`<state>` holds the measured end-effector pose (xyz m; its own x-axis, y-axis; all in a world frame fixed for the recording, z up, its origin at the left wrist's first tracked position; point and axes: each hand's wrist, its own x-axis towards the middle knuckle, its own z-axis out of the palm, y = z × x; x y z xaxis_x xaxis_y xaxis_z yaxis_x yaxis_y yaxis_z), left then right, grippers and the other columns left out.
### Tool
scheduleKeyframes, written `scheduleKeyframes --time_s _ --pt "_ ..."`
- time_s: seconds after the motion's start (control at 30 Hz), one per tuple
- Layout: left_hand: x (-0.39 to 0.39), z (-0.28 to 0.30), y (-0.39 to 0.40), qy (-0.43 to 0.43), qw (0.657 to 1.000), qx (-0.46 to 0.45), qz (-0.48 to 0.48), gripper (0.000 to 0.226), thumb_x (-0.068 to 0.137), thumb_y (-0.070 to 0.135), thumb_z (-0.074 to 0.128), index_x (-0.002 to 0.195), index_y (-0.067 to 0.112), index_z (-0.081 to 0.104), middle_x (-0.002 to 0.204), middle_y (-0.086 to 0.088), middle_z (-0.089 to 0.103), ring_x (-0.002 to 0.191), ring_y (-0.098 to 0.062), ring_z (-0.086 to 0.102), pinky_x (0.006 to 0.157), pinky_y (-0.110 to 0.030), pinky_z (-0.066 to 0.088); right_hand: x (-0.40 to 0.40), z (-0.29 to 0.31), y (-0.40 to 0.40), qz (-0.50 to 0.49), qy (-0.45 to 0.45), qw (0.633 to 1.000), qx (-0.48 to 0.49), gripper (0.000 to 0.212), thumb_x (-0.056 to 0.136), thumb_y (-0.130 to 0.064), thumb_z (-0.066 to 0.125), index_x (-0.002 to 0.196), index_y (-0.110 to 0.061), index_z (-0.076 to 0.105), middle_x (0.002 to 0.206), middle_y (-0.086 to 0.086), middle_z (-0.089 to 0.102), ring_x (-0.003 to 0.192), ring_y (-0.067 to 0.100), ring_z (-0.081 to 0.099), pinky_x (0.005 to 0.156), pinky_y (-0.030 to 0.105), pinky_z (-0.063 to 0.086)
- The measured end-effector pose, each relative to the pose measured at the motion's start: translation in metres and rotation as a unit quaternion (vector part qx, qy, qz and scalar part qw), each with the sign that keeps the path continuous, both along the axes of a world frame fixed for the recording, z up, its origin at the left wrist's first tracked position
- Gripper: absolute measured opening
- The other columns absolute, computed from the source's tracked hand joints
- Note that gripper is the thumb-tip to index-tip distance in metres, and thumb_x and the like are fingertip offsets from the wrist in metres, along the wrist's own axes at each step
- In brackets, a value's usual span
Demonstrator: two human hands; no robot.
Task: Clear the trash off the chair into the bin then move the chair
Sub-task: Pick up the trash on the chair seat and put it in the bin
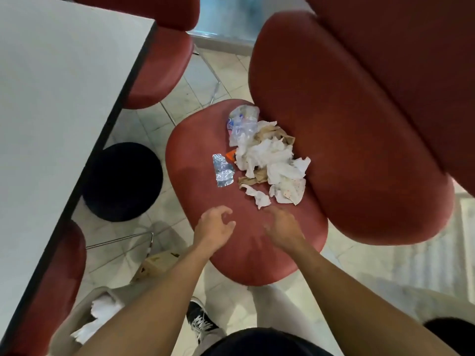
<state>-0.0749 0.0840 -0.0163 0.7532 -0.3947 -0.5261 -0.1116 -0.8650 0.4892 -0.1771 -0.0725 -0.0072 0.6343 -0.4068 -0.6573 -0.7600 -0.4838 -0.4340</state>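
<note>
A red padded chair (200, 140) stands in front of me with its backrest (347, 129) to the right. On the seat lies a heap of trash: crumpled white napkins (267, 158), brown paper, a clear plastic bag (243, 124) and a crushed silver foil wrapper (223, 169). My left hand (214, 222) hovers over the seat's near part, fingers loosely curled, holding nothing. Just short of the nearest napkin scrap is my right hand (282, 227), blurred and empty. A grey bin (77, 312) with white paper inside sits at the lower left.
A white table (56, 104) with a dark edge fills the left side. More red chairs stand at its far end (159, 70) and near corner (51, 278). A black round table base (123, 181) and a brown paper bag (156, 265) are on the tiled floor.
</note>
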Motion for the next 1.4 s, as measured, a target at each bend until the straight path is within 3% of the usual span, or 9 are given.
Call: scheduleKeyframes --time_s 0.37,0.6,0.77,0.87,1.0,1.07,1.13,1.2,1.4 --pt "0.013 -0.068 -0.115 0.018 0.997 0.049 -0.064 0.034 0.080 0.025 0.064 0.115 0.026 0.065 0.123 -0.004 0.054 0.113 -0.025 0.055 0.092 -0.035 0.048 -0.002 -0.068 -0.102 -0.101 0.007 0.995 -0.006 0.057 0.081 -0.021 0.061 0.137 -0.025 0.047 0.133 0.007 0.046 0.119 0.026 0.052 0.100 0.039 0.043" --pt "0.019 -0.113 -0.134 0.031 0.991 0.083 -0.101 0.050 0.079 0.025 0.068 0.128 0.029 0.055 0.146 -0.008 0.028 0.128 -0.029 0.042 0.097 -0.040 0.047 0.019 -0.122 -0.133 -0.017 0.002 0.999 -0.050 0.076 0.076 -0.027 0.072 0.143 -0.027 0.036 0.146 0.005 0.034 0.136 0.028 0.029 0.107 0.042 0.036" --pt "0.017 -0.130 -0.143 0.027 0.987 0.113 -0.115 0.050 0.079 0.027 0.073 0.126 0.026 0.056 0.145 -0.009 0.026 0.132 -0.029 0.033 0.098 -0.042 0.047 0.025 -0.145 -0.134 0.012 -0.012 0.998 -0.059 0.092 0.071 -0.022 0.074 0.148 -0.028 0.023 0.148 0.005 0.033 0.134 0.030 0.032 0.104 0.045 0.038" --pt "0.015 -0.136 -0.145 0.038 0.986 0.104 -0.125 0.036 0.080 0.018 0.073 0.114 0.021 0.064 0.137 -0.010 0.033 0.121 -0.028 0.044 0.093 -0.034 0.047 0.023 -0.154 -0.132 0.020 -0.026 0.997 -0.075 0.087 0.073 -0.018 0.072 0.146 -0.029 0.025 0.143 0.007 0.036 0.125 0.032 0.040 0.098 0.044 0.041" --pt "0.013 -0.136 -0.139 0.069 0.988 0.090 -0.108 0.027 0.083 -0.002 0.061 0.104 0.014 0.068 0.123 -0.007 0.046 0.097 -0.021 0.057 0.071 -0.022 0.045 0.018 -0.151 -0.125 0.006 -0.035 0.996 -0.080 0.078 0.080 -0.011 0.065 0.147 -0.025 0.028 0.136 0.012 0.041 0.122 0.033 0.042 0.100 0.042 0.041" --pt "0.012 -0.133 -0.134 0.080 0.991 0.061 -0.089 0.029 0.081 -0.006 0.057 0.097 0.015 0.069 0.121 -0.007 0.056 0.100 -0.021 0.061 0.074 -0.024 0.052 0.016 -0.143 -0.121 -0.013 -0.028 0.996 -0.089 0.065 0.083 -0.010 0.062 0.142 -0.018 0.038 0.132 0.013 0.047 0.121 0.033 0.046 0.099 0.040 0.039" --pt "0.011 -0.126 -0.127 0.077 0.994 0.047 -0.060 0.029 0.082 -0.007 0.057 0.097 0.014 0.069 0.118 -0.010 0.062 0.106 -0.022 0.062 0.080 -0.022 0.052 0.013 -0.131 -0.115 -0.046 -0.030 0.994 -0.097 0.047 0.084 -0.009 0.059 0.130 -0.012 0.050 0.124 0.013 0.054 0.114 0.034 0.053 0.093 0.041 0.042" --pt "0.011 -0.110 -0.121 0.067 0.996 0.051 -0.037 0.027 0.084 -0.004 0.057 0.100 0.014 0.069 0.108 -0.004 0.063 0.093 -0.017 0.062 0.069 -0.017 0.049 0.008 -0.117 -0.107 -0.067 -0.038 0.992 -0.100 0.037 0.083 -0.007 0.059 0.120 -0.010 0.057 0.117 0.013 0.059 0.107 0.035 0.057 0.088 0.041 0.047" --pt "0.011 -0.066 -0.078 0.015 1.000 0.026 0.001 0.025 0.084 0.005 0.058 0.101 0.019 0.070 0.104 -0.005 0.066 0.089 -0.017 0.062 0.070 -0.018 0.042 0.007 -0.070 -0.069 -0.036 -0.042 0.993 -0.107 0.039 0.084 -0.011 0.062 0.122 -0.009 0.056 0.120 0.014 0.053 0.104 0.034 0.057 0.084 0.036 0.045"
